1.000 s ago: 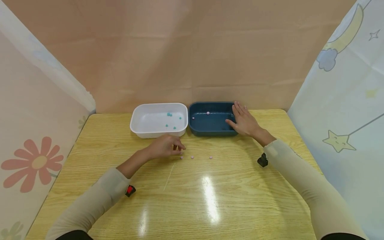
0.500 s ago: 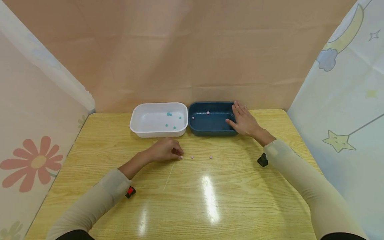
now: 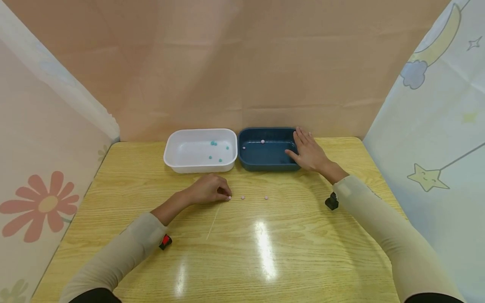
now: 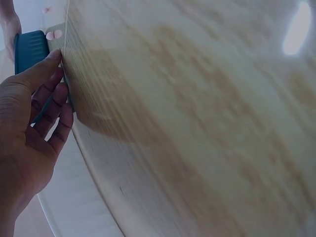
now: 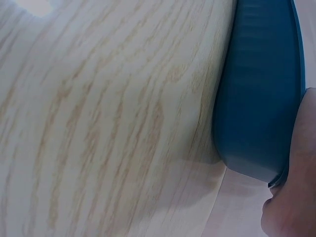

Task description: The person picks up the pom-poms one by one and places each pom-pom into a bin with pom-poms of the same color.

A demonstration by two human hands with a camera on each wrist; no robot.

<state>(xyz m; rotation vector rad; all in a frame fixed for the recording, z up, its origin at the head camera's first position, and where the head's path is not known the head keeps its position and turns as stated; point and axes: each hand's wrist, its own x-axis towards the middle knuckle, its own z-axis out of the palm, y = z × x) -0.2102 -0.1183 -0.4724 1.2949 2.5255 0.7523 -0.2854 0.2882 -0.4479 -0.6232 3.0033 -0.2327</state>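
Head view high over table [image 3: 265, 252]; wrist views grazing its surface.

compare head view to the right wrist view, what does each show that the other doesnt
Only the head view shows the white tub with teal beads, the left hand at a pink bead on the table, and two more pink beads. Only the right wrist view shows the blue tub's ribbed outer wall close up. Both share the blue tub, the right hand on it, and the wooden table.

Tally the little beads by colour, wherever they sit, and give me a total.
Teal beads, all in the white tray: 5
Pink beads in the blue tray: 2
Pink beads on the table: 3, one at the left hand fingers
Total: 10
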